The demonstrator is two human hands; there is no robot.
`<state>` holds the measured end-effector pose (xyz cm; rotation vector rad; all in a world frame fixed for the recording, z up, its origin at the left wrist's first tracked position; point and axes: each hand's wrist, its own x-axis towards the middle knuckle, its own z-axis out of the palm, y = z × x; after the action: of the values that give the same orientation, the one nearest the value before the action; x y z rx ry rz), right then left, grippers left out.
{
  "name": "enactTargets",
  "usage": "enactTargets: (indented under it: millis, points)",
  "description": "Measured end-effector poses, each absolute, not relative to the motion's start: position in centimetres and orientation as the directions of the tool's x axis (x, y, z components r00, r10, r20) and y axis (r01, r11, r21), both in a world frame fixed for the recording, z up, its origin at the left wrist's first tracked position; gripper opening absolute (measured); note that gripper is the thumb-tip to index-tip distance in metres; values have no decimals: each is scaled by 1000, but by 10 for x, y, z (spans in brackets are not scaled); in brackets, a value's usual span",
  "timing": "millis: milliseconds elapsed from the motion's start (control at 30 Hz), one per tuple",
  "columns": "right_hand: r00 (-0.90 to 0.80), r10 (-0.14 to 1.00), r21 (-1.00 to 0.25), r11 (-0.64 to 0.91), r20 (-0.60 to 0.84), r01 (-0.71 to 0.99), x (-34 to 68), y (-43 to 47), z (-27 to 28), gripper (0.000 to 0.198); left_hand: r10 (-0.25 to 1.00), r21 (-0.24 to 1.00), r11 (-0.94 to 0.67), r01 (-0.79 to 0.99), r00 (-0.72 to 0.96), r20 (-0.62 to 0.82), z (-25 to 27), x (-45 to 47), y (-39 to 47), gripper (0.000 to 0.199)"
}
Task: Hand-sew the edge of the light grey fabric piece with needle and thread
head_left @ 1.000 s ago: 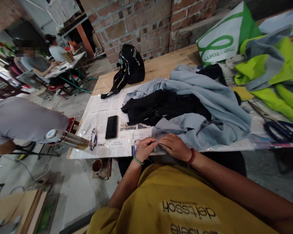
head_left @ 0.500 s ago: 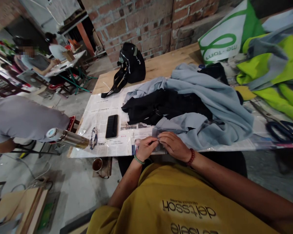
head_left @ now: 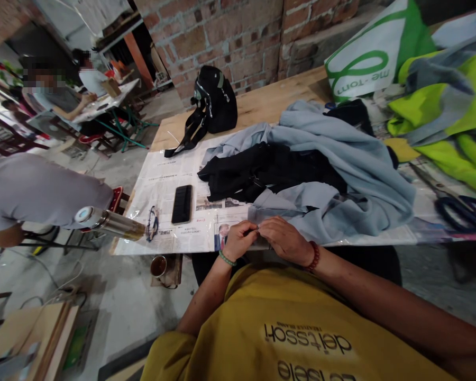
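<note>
At the near table edge my left hand (head_left: 240, 241) is closed in a pinch, its fingertips meeting those of my right hand (head_left: 283, 239). My right fingers are pinched too. Whatever lies between the fingertips is too small to make out. Just beyond my right hand spreads a grey-blue garment (head_left: 365, 196), rumpled, with a black piece of cloth (head_left: 277, 169) on top of it. Left of my hands a phone (head_left: 182, 204) lies flat on newspaper (head_left: 196, 241) under clear plastic.
Spectacles (head_left: 152, 223) and a steel flask (head_left: 109, 222) are at the left edge. A black bag (head_left: 216, 100) stands at the back. Large scissors (head_left: 460, 209), yellow-green cloth (head_left: 432, 114) and a green-white bag (head_left: 365, 61) lie right. A mug (head_left: 158, 267) sits below the table. People sit at left.
My hands stay together at the table edge, with only small finger movements. The left fingers have curled in slightly more. The view has shifted a little.
</note>
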<state>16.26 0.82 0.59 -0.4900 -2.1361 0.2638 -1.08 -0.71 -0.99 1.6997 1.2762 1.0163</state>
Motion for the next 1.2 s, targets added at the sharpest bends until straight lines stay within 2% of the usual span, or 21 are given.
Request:
enactTargets:
  millis: [133,233,300,367,433,467,533,633,733,800,933,1000,1133,1200]
  points:
    - [-504,453,-425,887,735,178,161,5,14,18,950,858,-287,426,240,199,-14,-8,-6,15]
    - [-494,596,-610,777,633,156,160,3,27,13,949,862,-299,410,220,225,-15,-6,-7,18]
    - [-458,756,-810,575,469,120,157,4,37,12,956,878,-282,386,192,223,-14,-7,-8,18]
    - [-438,863,-961,275,252,-11,153,6,43,15,959,882,-273,383,182,218,-13,-7,-9,20]
    - [-459,886,-990,-5,62,-143,150,9,47,19,960,876,-271,399,178,216,-11,-7,-10,25]
    - [-464,886,-982,-83,5,-170,150,11,49,21,960,872,-272,407,176,218,-11,-7,-10,27]
    - [-429,903,-989,-73,-12,-127,150,15,50,22,960,869,-274,411,174,220,-10,-6,-11,24]
    - [-354,929,-991,128,110,29,156,20,56,20,956,872,-285,397,183,229,-9,-6,-11,14]
    - [-296,941,-976,198,163,92,165,23,65,18,951,868,-300,395,198,239,-8,-6,-12,13]
    - [-264,954,-986,160,144,40,169,25,73,17,949,864,-306,399,201,243,-8,-6,-12,14]
    - [-307,952,-981,-78,-20,-178,174,27,82,22,947,861,-314,400,203,251,-7,-6,-11,14]
    - [-306,950,-974,-124,-62,-187,176,28,83,23,947,862,-312,401,204,248,-6,-6,-12,13]
    - [-249,966,-986,-104,-70,-128,183,30,82,24,947,865,-312,392,201,251,-7,-5,-12,14]
    - [-263,957,-975,-164,-120,-153,189,31,84,26,945,865,-319,388,200,259,-9,-5,-13,14]
